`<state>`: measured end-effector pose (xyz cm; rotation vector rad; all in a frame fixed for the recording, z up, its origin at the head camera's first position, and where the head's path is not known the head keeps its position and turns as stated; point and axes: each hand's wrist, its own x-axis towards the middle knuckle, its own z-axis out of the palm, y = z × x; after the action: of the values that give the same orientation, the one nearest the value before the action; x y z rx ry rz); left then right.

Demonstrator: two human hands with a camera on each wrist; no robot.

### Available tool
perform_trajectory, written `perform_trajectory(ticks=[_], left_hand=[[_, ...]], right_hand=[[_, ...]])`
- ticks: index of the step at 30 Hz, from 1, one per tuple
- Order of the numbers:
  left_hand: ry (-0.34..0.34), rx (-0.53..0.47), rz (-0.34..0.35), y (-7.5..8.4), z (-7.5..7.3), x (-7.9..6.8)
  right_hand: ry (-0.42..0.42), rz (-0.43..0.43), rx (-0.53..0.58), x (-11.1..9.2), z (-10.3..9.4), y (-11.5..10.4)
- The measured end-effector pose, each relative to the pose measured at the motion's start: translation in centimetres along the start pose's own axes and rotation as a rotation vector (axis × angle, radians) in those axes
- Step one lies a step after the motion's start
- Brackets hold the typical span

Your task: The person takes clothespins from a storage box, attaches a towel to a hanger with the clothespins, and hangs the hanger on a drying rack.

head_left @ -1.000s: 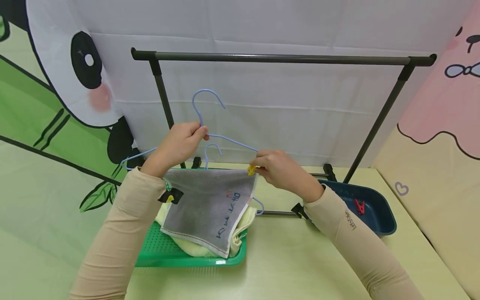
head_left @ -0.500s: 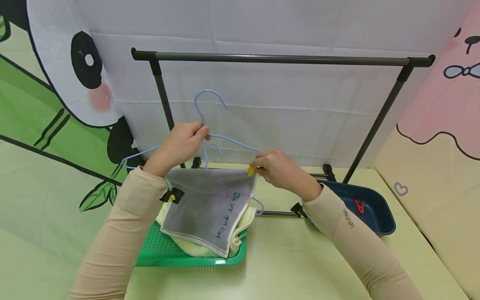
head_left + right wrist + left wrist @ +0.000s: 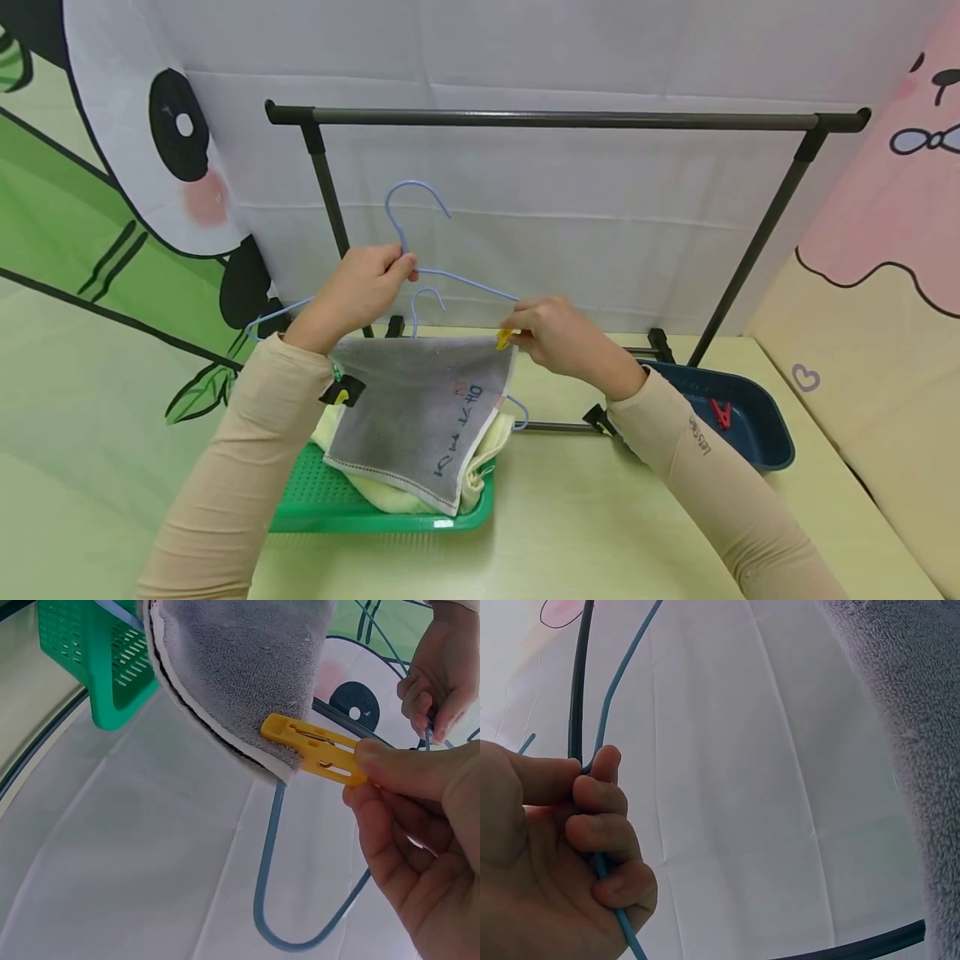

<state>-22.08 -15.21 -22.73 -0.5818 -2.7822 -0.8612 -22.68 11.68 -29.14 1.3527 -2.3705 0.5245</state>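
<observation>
A person at a bench pinches a yellow clip between thumb and fingers of the right hand, at the upper corner of a gray cloth that hangs below and left of those fingers, its top edge running leftward from the clip. The left hand, higher and farther from that corner, curls its fingers round a blue hanger, one arm sloping toward the right fingers. Compared with half a second earlier, both grips look practically unchanged.

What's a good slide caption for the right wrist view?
Right hand pinching a yellow clothespin at a gray towel's corner, blue hanger visible.
</observation>
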Motion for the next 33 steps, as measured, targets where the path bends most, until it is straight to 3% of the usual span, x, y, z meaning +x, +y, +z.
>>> perform_trajectory(ticks=[9, 16, 26, 33], left_hand=[[0.029, 0.027, 0.036, -0.2, 0.0, 0.1], [0.012, 0.001, 0.027, -0.1, -0.2, -0.1], [-0.031, -0.038, 0.016, 0.5, -0.7, 0.0], [-0.026, -0.043, 0.016, 0.0, -0.5, 0.2]], right_hand=[[-0.023, 0.018, -0.040, -0.1, -0.1, -0.2], [-0.047, 0.037, -0.071, -0.2, -0.1, -0.2], [-0.014, 0.058, -0.056, -0.8, -0.1, 0.4], [0.008, 0.060, -0.036, -2.0, -0.5, 1.1]])
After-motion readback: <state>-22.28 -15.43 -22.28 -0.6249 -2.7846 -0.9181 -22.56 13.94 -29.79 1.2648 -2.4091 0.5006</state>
